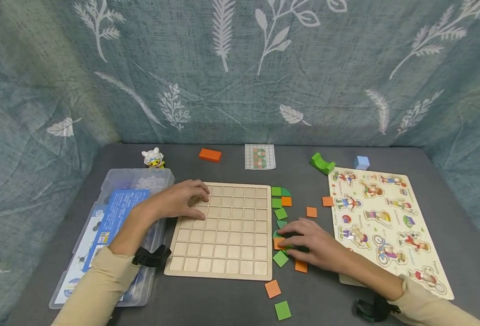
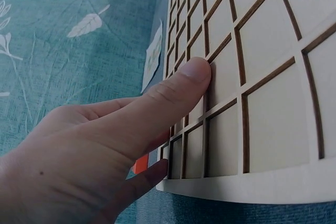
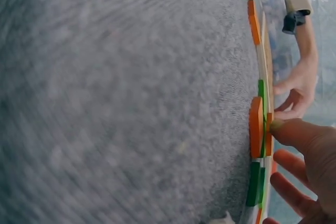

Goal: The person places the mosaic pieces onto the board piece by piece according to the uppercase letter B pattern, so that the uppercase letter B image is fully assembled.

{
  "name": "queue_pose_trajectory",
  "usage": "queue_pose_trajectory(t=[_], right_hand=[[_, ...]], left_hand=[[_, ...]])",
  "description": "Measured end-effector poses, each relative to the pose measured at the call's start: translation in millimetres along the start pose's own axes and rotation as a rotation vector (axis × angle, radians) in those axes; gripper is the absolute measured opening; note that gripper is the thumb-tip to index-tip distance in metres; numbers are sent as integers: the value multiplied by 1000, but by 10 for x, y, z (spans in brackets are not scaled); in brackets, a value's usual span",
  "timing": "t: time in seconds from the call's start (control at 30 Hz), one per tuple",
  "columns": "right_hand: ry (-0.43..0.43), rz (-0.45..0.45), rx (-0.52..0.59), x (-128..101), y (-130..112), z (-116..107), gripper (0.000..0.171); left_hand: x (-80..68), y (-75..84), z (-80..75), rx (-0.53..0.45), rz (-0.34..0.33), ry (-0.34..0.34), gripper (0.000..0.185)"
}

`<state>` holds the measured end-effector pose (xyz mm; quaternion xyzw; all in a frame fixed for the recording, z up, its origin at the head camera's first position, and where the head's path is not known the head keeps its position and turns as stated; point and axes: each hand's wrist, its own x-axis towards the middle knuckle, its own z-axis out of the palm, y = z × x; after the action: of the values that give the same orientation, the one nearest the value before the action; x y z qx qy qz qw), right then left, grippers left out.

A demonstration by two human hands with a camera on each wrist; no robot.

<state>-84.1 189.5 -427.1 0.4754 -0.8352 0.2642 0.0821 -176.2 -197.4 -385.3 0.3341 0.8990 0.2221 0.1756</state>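
Note:
My left hand (image 1: pixel 184 199) lies over the upper left edge of a wooden grid board (image 1: pixel 223 275); its thumb is stretched over the grid squares in the left wrist view. The board's squares hold no tiles. Off the board's right edge, my right hand (image 1: pixel 311 242) pinches an orange square tile (image 1: pixel 278 243) with its fingertips. The right wrist view shows the thumb against this orange tile (image 3: pixel 269 140), the other fingers spread below. Green tiles lie close around it, including a green square (image 1: pixel 280 259), and another orange tile (image 1: pixel 301 266) is partly under the hand.
A clear plastic case (image 1: pixel 142 290) with a blue booklet (image 1: pixel 122 206) stands left. A small pattern card (image 1: pixel 260 157), orange block (image 1: pixel 210 155), figurine (image 1: pixel 153 158), green arch (image 1: pixel 322 163) and blue cube (image 1: pixel 361 162) line the back. A picture puzzle board (image 1: pixel 391 231) lies right.

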Motion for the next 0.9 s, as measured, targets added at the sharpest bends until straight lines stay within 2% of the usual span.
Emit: queue_pose_trajectory(t=[0.33, 0.67, 0.9], right_hand=[[-15, 2, -30, 3, 7, 27, 24], [-38, 17, -54, 34, 0, 31, 21], [5, -23, -52, 97, 3, 13, 18]], left_hand=[[6, 11, 19, 31, 19, -2, 42], [5, 10, 26, 67, 36, 16, 36], [6, 19, 4, 58, 32, 24, 35]])
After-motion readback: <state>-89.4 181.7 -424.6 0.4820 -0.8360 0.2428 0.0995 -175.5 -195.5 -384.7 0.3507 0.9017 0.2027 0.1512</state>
